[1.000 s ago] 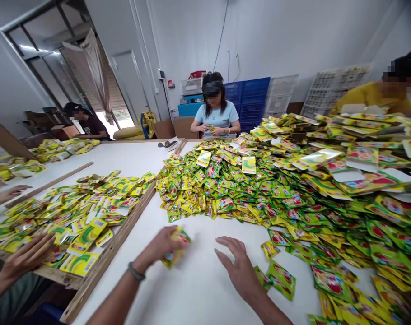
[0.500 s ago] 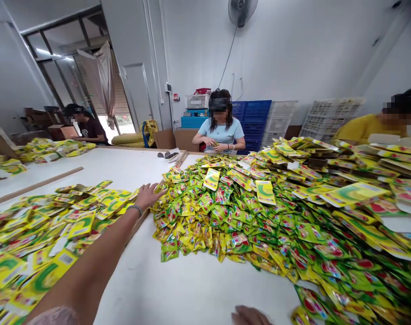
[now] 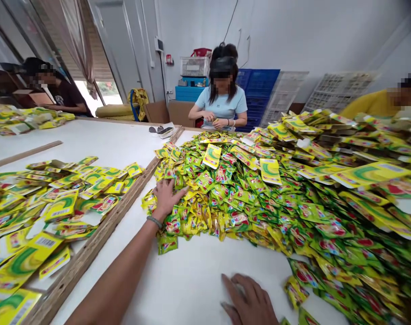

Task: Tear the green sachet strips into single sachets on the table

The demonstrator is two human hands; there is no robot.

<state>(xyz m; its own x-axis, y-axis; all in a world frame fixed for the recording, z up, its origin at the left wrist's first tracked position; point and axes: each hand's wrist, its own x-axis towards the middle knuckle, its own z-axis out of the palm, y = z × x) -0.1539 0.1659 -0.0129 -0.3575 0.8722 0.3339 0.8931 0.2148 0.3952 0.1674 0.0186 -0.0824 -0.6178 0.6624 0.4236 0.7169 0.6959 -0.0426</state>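
My left hand (image 3: 166, 197), with a dark bracelet at the wrist, rests spread on the left edge of a big heap of small green and yellow sachets (image 3: 226, 194). Its fingers are apart and grip nothing. Low in the view, my right hand (image 3: 249, 298) is over the bare white table (image 3: 192, 275), fingers parted and bent a little, holding nothing. Just right of it a yellow sachet (image 3: 295, 292) lies at the heap's near edge. Flat yellow cartons (image 3: 271, 171) lie on top of the sachets, piled thickly toward the right.
A wooden strip (image 3: 100, 239) divides the table; left of it lie many yellow cartons (image 3: 61, 205). Across the table a person in a light blue shirt (image 3: 222, 106) handles something small. Sunglasses and a phone (image 3: 165, 132) lie near the far edge. Other people sit left and right.
My left hand has moved right and nearer, from the wooden strip onto the sachets. My right hand has come further into view. The camera has tilted down.
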